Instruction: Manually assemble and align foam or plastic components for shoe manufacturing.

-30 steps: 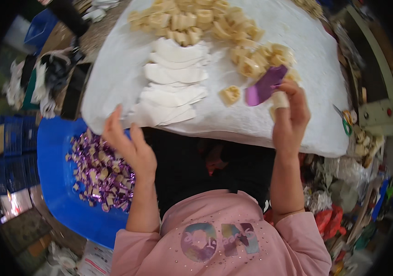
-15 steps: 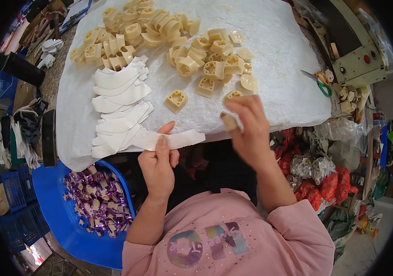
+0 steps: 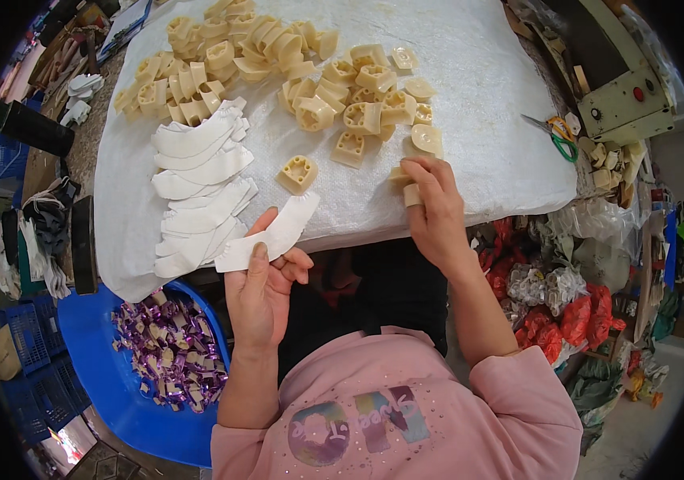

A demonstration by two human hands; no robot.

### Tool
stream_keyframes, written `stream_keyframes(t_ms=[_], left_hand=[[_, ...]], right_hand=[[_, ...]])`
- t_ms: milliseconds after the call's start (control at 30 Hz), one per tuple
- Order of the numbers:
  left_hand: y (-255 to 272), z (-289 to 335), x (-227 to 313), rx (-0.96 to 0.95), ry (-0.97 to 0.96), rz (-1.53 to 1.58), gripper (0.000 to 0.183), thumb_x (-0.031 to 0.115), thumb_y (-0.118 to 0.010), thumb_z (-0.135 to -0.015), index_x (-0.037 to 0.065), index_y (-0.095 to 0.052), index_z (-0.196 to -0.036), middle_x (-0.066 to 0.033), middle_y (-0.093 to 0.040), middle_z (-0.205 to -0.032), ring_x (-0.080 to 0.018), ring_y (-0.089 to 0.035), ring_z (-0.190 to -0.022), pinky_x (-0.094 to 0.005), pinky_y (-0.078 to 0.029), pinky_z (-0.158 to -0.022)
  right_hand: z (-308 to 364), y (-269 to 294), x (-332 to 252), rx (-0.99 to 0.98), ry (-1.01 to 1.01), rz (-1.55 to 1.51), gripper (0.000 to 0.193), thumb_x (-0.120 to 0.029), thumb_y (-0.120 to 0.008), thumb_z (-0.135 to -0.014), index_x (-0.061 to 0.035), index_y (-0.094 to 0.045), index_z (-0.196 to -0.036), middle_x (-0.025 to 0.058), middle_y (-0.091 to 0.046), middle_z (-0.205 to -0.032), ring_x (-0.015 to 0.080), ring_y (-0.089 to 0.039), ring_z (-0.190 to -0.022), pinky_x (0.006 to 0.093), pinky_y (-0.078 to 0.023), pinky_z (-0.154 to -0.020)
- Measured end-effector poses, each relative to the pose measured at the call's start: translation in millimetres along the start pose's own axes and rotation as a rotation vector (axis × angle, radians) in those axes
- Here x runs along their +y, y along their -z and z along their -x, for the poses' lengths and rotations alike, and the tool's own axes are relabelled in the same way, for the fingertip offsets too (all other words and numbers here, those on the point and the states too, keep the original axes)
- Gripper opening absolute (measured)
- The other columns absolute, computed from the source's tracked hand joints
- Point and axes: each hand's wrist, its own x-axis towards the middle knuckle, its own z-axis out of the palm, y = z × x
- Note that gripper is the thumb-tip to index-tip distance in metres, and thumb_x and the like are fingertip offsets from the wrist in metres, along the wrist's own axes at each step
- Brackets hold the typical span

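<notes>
Between the thumb and fingers of my left hand (image 3: 260,292) is a curved white strip (image 3: 274,236), held by its lower end near the table's front edge. My right hand (image 3: 440,210) has its fingertips closed on a beige plastic shoe heel (image 3: 397,177) at the front of the table. A small pale block (image 3: 412,195) shows at the thumb of that hand; its exact kind is hidden. Between the hands a single hollow heel (image 3: 298,174) stands on the sheet. Overlapping white strips (image 3: 202,184) lie in a column left of it.
Heaped beige heels (image 3: 250,40) cover the far side of the white-sheeted table (image 3: 486,144). Scissors (image 3: 558,138) lie at the right edge beside a green machine (image 3: 626,108). Below left stands a blue basin (image 3: 98,376) with purple-wrapped pieces; red plastic bags (image 3: 590,316) lie below right.
My left hand has turned and lifted the white strip, which now points up and away. My right hand has come down onto the heel by the front edge. The view has shifted slightly.
</notes>
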Motion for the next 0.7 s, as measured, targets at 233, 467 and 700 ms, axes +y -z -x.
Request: stream_keyframes(t_ms=[233, 467, 700], left_hand=[[5, 2, 1, 0.014, 0.023, -0.059, 0.044, 0.023, -0.036, -0.099, -0.010, -0.040, -0.128, -0.0147, -0.060, -0.086, -0.0162, -0.055, -0.066, -0.0255, -0.041, -0.053], [-3, 9, 5, 0.149, -0.067, -0.269, 0.035, 0.022, -0.046, -0.098, -0.008, -0.059, -0.109, -0.0098, -0.065, -0.090, -0.0096, -0.059, -0.076, -0.0218, -0.047, -0.063], [-13, 22, 14, 0.096, -0.071, -0.129, 0.037, 0.023, -0.045, -0.098, -0.010, -0.057, -0.110, -0.0134, -0.063, -0.099, -0.0138, -0.061, -0.084, -0.0260, -0.050, -0.070]], right_hand=[[-4, 19, -16, -0.130, -0.090, -0.252, 0.035, 0.007, -0.059, -0.073, -0.0048, -0.058, -0.107, 0.0128, -0.061, -0.094, 0.0304, -0.061, -0.085, 0.0352, -0.049, -0.073], [-2, -1, -91, -0.048, 0.145, -0.787, 0.036, 0.005, -0.067, -0.073, -0.0038, -0.057, -0.106, 0.0138, -0.063, -0.100, 0.0275, -0.062, -0.086, 0.0343, -0.050, -0.073], [0, -30, -93, 0.140, 0.355, -0.726, 0.046, 0.012, -0.065, -0.067, -0.0049, -0.056, -0.110, 0.0146, -0.061, -0.104, 0.0330, -0.059, -0.091, 0.0380, -0.050, -0.074]])
